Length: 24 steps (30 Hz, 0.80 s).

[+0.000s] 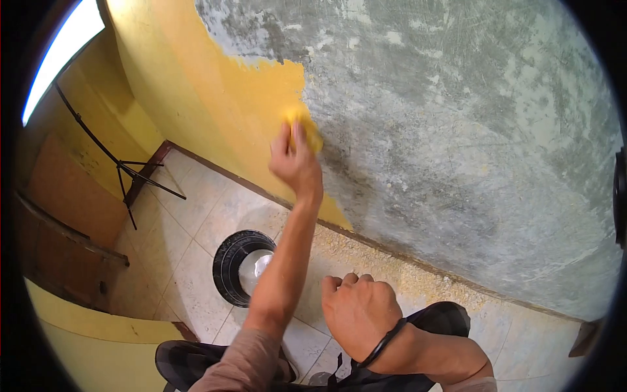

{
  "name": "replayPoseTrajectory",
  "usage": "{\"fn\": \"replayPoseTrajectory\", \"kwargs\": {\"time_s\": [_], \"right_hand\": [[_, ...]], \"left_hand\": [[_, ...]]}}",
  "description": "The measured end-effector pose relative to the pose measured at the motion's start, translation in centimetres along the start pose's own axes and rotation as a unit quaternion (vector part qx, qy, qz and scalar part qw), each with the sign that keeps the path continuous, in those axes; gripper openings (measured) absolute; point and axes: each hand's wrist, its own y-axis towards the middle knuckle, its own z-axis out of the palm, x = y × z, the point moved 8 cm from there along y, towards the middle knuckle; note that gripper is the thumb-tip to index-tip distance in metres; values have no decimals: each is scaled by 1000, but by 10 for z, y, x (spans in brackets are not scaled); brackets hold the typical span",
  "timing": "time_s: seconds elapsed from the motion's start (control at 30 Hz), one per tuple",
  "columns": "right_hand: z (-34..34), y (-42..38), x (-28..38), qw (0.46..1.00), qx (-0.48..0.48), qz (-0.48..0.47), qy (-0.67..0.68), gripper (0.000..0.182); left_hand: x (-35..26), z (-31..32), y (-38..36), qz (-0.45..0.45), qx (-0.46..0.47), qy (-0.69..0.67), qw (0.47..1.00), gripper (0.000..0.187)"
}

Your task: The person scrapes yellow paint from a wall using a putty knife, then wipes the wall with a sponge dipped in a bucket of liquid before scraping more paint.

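My left hand reaches out to the wall, fingers closed around a yellow sponge that is blurred by motion. The sponge is at the border between yellow paint and bare grey wall. Down by my knee, my right hand has its back to me and its fingers curled in. Whatever it may hold is hidden under the palm. A black band circles the right wrist.
A black bucket with whitish liquid stands on the tiled floor below my left arm. Pale paint flakes lie along the wall's foot. A black tripod stands at the left, near brown wooden furniture.
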Motion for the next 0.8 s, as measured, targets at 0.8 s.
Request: {"fn": "replayPoseTrajectory", "kwargs": {"time_s": [0.8], "right_hand": [[-1,-7,-24,984,28,149,-90,28]], "left_hand": [[156,-76,-185,30,161,285,944,19]]}}
